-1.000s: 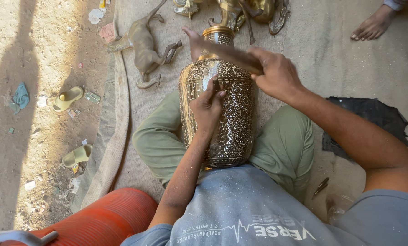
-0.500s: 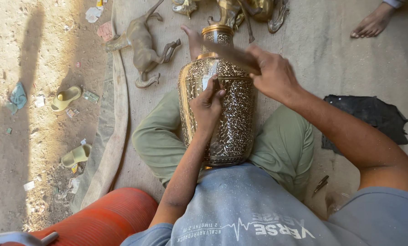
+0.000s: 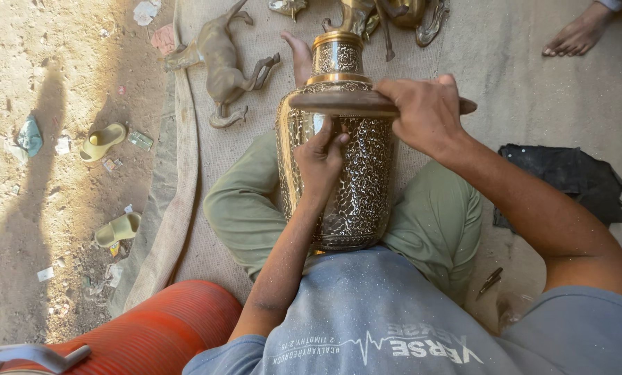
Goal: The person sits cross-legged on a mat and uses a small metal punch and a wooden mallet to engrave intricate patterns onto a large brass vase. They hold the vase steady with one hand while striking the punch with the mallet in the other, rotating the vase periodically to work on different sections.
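Head view: an engraved brass vase lies at the centre, propped between the person's crossed legs in green trousers, neck pointing to twelve o'clock. The left hand presses pinched fingers against the vase's shoulder. The right hand is closed around a dark wooden mallet laid across the vase. At eleven o'clock a brass animal figure lies on the mat; at three o'clock, a black cloth.
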A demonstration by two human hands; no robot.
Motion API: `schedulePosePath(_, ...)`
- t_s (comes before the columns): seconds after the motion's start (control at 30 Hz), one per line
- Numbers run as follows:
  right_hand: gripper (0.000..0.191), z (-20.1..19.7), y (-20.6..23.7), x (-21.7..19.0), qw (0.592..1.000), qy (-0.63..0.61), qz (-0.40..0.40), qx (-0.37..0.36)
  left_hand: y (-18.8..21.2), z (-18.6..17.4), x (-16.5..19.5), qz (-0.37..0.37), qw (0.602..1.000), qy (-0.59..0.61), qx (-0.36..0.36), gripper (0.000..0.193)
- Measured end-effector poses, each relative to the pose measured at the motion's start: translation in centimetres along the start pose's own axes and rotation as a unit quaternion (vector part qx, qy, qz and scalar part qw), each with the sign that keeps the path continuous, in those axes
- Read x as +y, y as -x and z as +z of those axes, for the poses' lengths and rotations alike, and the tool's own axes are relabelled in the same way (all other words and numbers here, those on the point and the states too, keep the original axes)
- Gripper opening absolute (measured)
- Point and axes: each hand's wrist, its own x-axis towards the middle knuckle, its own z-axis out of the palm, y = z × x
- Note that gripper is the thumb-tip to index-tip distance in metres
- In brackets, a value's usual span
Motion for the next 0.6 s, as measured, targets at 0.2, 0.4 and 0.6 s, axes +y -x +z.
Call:
schedulePosePath(0.2, 0.034, -0.9, -0.1, -1.8, 1.0, 0.003, 0.017, -0.002, 0.0, -0.2, -0.2, -0.021, 1.0, 0.003, -0.017, 0.024)
schedulePosePath(0.4, 0.032, -0.2, 0.4, -2.1, 0.998, 0.002, 0.049, -0.032, 0.1, -0.1, -0.2, 0.013, 1.0, 0.016, 0.004, 0.036)
schedulePosePath(0.6, 0.031, 1.9, 1.8, -0.3, 0.996, 0.005, 0.082, -0.02, 0.1, -0.4, -0.1, 0.024, 1.0, -0.018, -0.001, 0.041)
